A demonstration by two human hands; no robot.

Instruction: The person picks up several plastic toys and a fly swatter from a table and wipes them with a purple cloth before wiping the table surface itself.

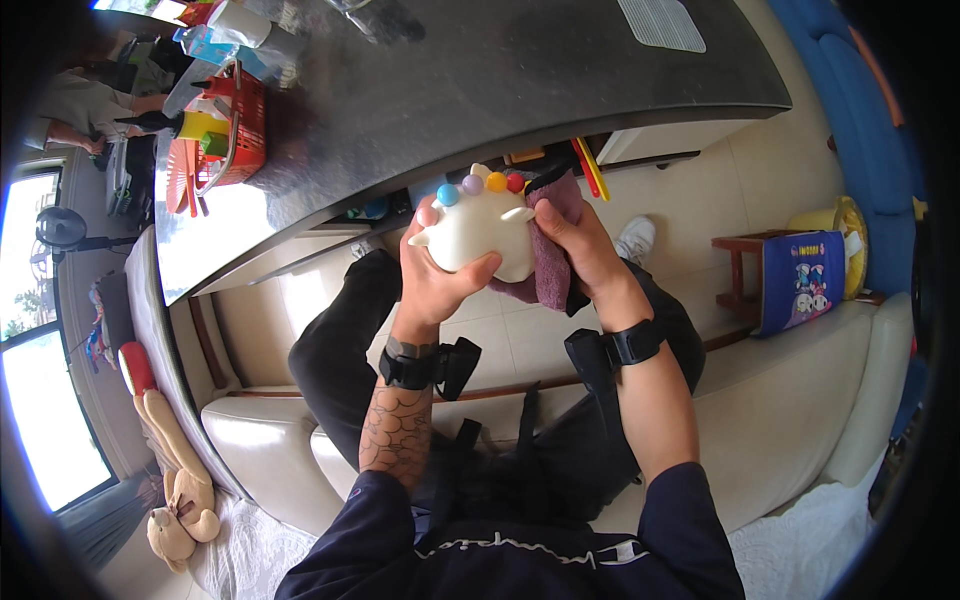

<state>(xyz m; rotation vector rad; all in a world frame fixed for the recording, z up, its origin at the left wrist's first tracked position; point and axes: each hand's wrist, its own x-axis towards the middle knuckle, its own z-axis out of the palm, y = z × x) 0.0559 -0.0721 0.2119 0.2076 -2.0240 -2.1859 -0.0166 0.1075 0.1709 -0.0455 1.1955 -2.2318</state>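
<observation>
Between my two hands, above the floor just in front of the dark table, is a rounded white figure [480, 236] with small pointed parts and several coloured balls along its upper edge. My left hand [439, 277] grips its left side, the thumb lying across its lower front. A purple cloth [551, 262] with a dark border is bunched in my right hand [589, 247] and presses against the figure's right side. The right thumb lies on the cloth near a pointed white part. The fingers behind the figure and cloth are hidden.
A dark glossy table [465, 82] spans the space ahead. On its left stands a red plastic basket [247, 124] with bottles. A shelf under the tabletop holds things, with red and yellow sticks [591, 169] protruding. A small stool [795, 281] is at right; another person [86, 112] is far left.
</observation>
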